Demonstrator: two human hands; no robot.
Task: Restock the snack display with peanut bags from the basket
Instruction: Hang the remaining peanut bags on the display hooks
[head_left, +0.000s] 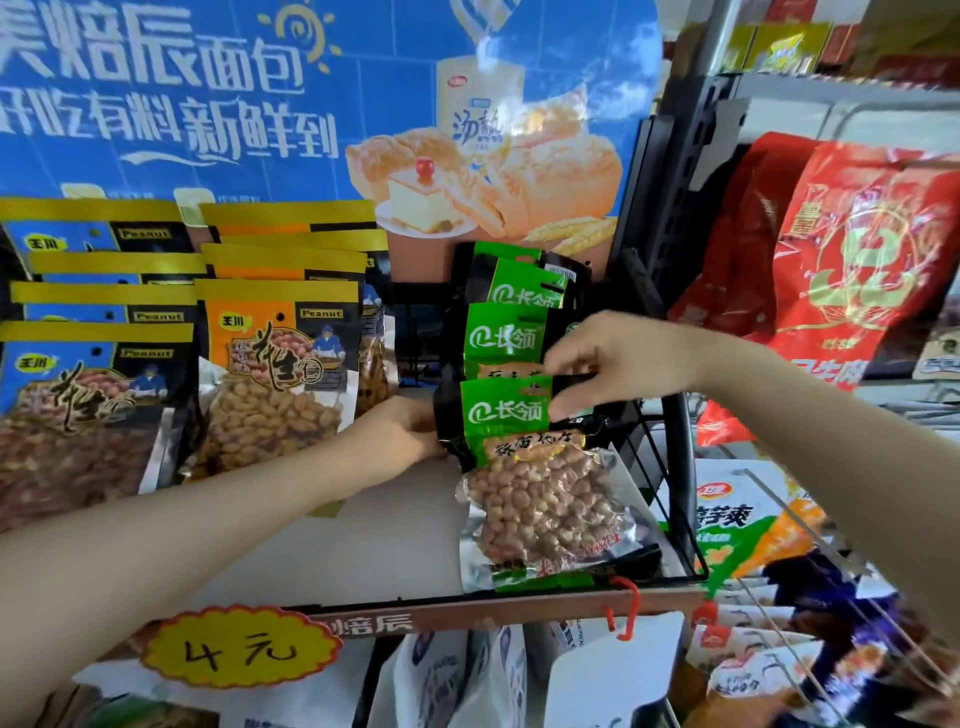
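Note:
A green-topped peanut bag (540, 499) stands at the front of a row on the display shelf (395, 525), its clear lower half full of reddish peanuts. My left hand (400, 431) grips its black left edge. My right hand (613, 364) pinches its top right corner from above. Behind it lean more green-topped bags (506, 332) of the same kind. The basket is not in view.
Orange peanut bags (280, 374) and blue peanut bags (78, 415) fill the shelf's left side. A black wire divider (680, 467) bounds the shelf on the right. Red snack bags (857, 249) hang further right. A yellow price tag (239, 649) sits on the shelf's front edge.

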